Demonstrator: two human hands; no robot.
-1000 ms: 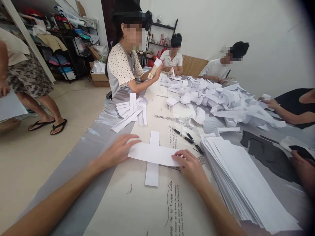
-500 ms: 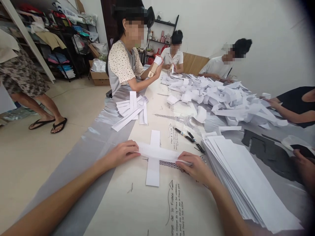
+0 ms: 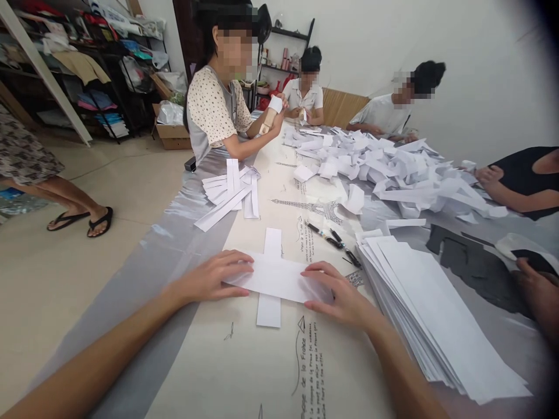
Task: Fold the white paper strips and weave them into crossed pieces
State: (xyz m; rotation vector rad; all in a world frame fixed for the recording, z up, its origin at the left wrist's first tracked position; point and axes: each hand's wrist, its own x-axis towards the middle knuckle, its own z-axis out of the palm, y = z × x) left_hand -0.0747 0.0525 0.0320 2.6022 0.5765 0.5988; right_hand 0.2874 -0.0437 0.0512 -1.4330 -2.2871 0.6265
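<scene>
Long table (image 3: 244,372), near edge. Left hand (image 3: 216,278) and right hand (image 3: 336,291) flat, pressing opposite ends of strip (image 3: 279,278). Long axis left-right, crossing lower strip (image 3: 269,302).

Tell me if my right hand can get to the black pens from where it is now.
Probably yes. The right hand rests on the white paper strip, and the black pens lie uncovered just beyond it, beside the stack of sheets, with nothing between.

It looked like a small home workshop for paper handwork: several people sat along the edges of a long table covered in printed plastic sheeting (image 3: 244,372), with white paper strips heaped (image 3: 393,169) across it and cluttered black metal shelving (image 3: 105,75) behind.
</scene>
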